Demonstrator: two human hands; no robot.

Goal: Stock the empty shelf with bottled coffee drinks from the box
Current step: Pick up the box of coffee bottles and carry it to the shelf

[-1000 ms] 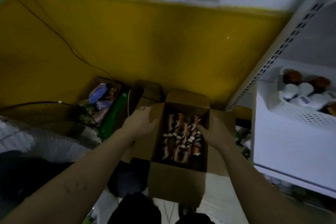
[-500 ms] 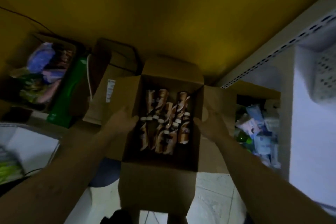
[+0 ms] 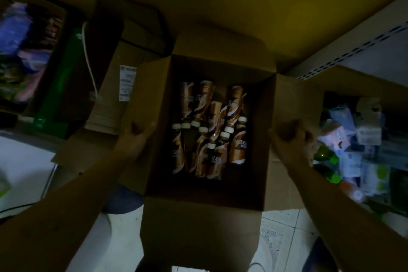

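An open cardboard box [image 3: 198, 227] fills the middle of the head view. Several brown bottled coffee drinks [image 3: 209, 130] with pale caps lie on their sides inside it, packed neck to neck in two rows. My left hand [image 3: 136, 139] grips the box's left wall, thumb over the rim. My right hand [image 3: 291, 141] holds the right flap near the rim, fingers curled round its edge. The scene is dim. Only the perforated white upright of the shelf [image 3: 353, 46] shows at the upper right.
A flattened carton with a white label [image 3: 127, 83] and a green box [image 3: 64, 86] sit to the left. A carton of mixed packets and green-capped bottles [image 3: 353, 150] stands at the right. Yellow wall behind, tiled floor [image 3: 280, 243] below.
The view has tilted down and closer to the box, so the stocked shelf basket left the frame. Both hands slid from the box's upper flaps to its side walls.
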